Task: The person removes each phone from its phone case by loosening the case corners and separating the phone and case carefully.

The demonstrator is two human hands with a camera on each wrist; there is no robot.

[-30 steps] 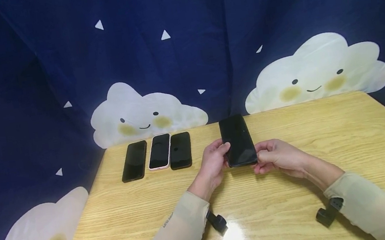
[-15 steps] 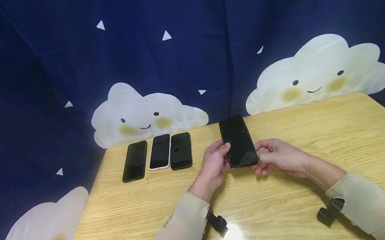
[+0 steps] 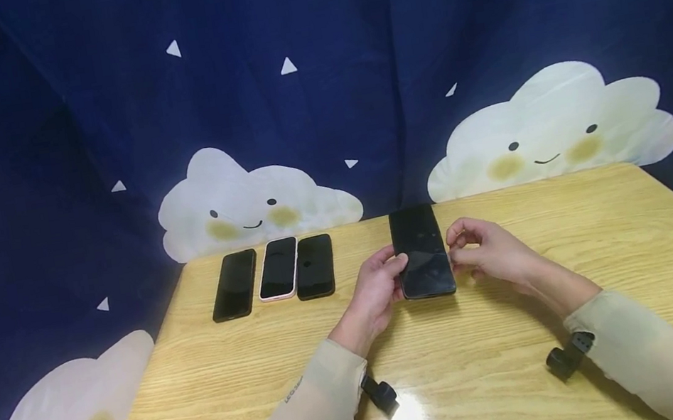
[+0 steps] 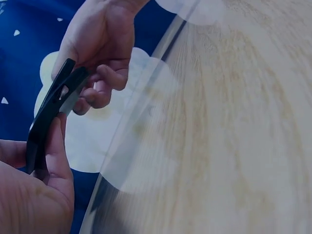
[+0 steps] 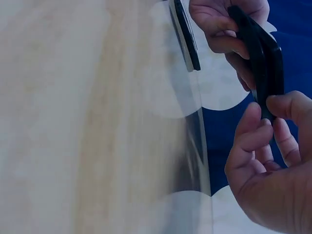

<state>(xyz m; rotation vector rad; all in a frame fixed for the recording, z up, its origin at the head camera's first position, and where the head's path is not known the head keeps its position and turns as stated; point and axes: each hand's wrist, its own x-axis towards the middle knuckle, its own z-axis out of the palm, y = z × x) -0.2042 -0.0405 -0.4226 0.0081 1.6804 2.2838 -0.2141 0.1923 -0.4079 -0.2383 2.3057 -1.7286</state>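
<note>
A black phone (image 3: 421, 248), dark screen toward the head camera, is held above the table. My left hand (image 3: 374, 283) grips its left side, thumb on the front edge and fingers behind. My right hand (image 3: 491, 253) is at the right edge, with thumb and curled fingers. In the left wrist view, a black case (image 4: 81, 77) parts from the phone at the end near the right hand, leaving a forked gap. The right wrist view shows the right thumb (image 5: 285, 102) against the near edge of the phone and case, other fingers curled on the opposite side.
Three more phones lie in a row at the table's back left: a black one (image 3: 234, 285), one with a pink rim (image 3: 279, 268), and another black one (image 3: 315, 267). A dark blue curtain (image 3: 321, 97) with clouds hangs behind the wooden table (image 3: 220, 391).
My right hand has shifted up along the phone's right edge from the lower right corner. The phone has moved slightly right and down and turned straighter. My left hand keeps its grip.
</note>
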